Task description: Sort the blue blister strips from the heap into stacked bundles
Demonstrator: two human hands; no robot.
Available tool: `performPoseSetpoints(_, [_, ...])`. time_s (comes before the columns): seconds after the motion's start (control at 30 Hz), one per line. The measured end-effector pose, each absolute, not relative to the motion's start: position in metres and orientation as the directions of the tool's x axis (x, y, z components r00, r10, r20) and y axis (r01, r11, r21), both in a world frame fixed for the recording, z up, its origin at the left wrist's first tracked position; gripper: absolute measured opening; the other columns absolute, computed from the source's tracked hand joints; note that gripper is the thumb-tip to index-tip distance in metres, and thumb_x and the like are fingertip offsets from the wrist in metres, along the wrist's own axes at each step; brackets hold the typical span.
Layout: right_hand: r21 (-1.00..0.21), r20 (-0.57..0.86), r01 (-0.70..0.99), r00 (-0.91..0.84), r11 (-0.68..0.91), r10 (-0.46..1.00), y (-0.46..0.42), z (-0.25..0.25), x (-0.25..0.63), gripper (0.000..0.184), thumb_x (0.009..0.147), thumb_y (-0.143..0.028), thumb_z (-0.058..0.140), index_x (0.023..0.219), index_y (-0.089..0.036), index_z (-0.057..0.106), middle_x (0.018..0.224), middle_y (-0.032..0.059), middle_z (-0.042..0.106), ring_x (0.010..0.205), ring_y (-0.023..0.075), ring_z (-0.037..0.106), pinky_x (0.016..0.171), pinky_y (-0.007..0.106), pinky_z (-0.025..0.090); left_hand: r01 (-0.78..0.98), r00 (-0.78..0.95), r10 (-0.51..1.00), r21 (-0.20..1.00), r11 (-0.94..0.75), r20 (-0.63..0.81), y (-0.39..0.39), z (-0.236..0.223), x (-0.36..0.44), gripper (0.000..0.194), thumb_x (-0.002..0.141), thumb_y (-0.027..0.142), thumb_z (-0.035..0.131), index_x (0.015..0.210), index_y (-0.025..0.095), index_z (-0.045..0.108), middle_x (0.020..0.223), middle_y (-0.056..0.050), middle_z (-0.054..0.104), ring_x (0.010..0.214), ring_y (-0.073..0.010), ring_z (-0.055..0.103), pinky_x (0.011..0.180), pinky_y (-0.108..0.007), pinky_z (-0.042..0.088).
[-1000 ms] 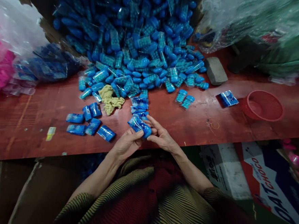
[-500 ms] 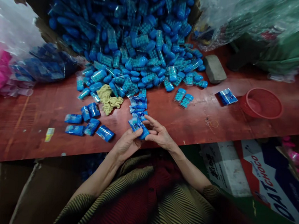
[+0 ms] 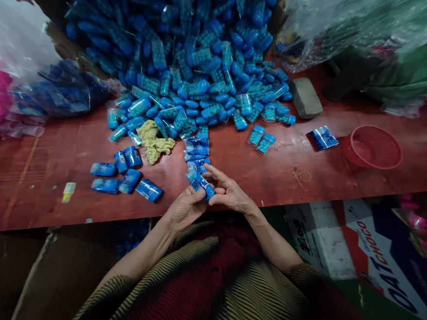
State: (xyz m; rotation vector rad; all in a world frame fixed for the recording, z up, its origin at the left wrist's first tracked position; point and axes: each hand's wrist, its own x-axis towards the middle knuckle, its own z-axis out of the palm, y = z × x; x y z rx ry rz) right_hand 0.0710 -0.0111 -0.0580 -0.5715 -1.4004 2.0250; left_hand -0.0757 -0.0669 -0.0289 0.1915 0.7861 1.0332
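My left hand (image 3: pixel 184 209) grips a small clear bottle of blue pellets in a shiny blue printed sleeve (image 3: pixel 207 191), its thumb on top. The bottle lies tilted above the table's front edge. At its right end, my right hand (image 3: pixel 231 195) has its thumb against the sleeve and its fingers curved round the far side; the index finger is stretched out. Just beyond the hands lies a row of flat blue sleeves (image 3: pixel 197 146). Several sleeved bottles (image 3: pixel 149 190) rest on the table to the left of my left hand.
A large heap of blue-capped bottles (image 3: pixel 189 85) covers the back of the red table (image 3: pixel 270 183). Nearby lie a crumpled yellow-green cloth (image 3: pixel 157 149) and two loose bottles (image 3: pixel 266 144). To the right are a grey block (image 3: pixel 306 98), a blue packet (image 3: pixel 323 138) and a red basket (image 3: pixel 372 164).
The bottle in my hands has shifted slightly to the right and turned a little, and the sleeve seems to cover its right end more smoothly. The things on the table have stayed in place.
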Motion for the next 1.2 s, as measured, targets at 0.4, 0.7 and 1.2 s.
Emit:
performPoseSetpoints(0.4, [-0.956, -0.039, -0.205, -0.618, -0.209, 0.785, -0.009, -0.067, 0.071, 0.06, 0.076, -0.046, 0.067, 0.131, -0.03, 0.051, 0.12, 0.0036, 0.06, 0.108, 0.0185, 0.056, 0.096, 0.034, 0.044, -0.744, 0.169, 0.845, 0.497, 0.446, -0.507, -0.067, -0.012, -0.06, 0.024, 0.081, 0.02, 0.064, 0.104, 0.016, 0.063, 0.101, -0.006, 0.071, 0.103, -0.0185, 0.064, 0.098, -0.034, 0.044])
performPoseSetpoints(0.7, [-0.96, -0.025, -0.203, -0.626, -0.195, 0.779, -0.015, -0.073, 0.067, 0.074, 0.071, -0.052, 0.07, 0.136, -0.028, 0.045, 0.118, 0.0039, 0.058, 0.106, 0.0187, 0.056, 0.098, 0.033, 0.041, -0.771, 0.089, 0.844, 0.5, 0.394, -0.529, -0.071, -0.019, -0.051, 0.023, 0.075, 0.024, 0.07, 0.095, 0.014, 0.067, 0.089, -0.006, 0.073, 0.095, -0.0196, 0.067, 0.096, -0.033, 0.046])
performPoseSetpoints(1.2, [-0.994, 0.03, 0.073, -0.511, 0.078, 0.859, -0.01, -0.068, 0.05, 0.035, 0.085, -0.027, 0.054, 0.119, -0.021, 0.059, 0.091, 0.0034, 0.063, 0.078, 0.0124, 0.057, 0.076, 0.028, 0.048, -0.549, -0.559, 0.651, 0.818, 0.174, -0.514, -0.107, -0.011, -0.147, 0.03, 0.086, 0.04, 0.05, 0.087, 0.015, 0.066, 0.061, -0.004, 0.066, 0.083, -0.0224, 0.068, 0.093, -0.042, 0.046])
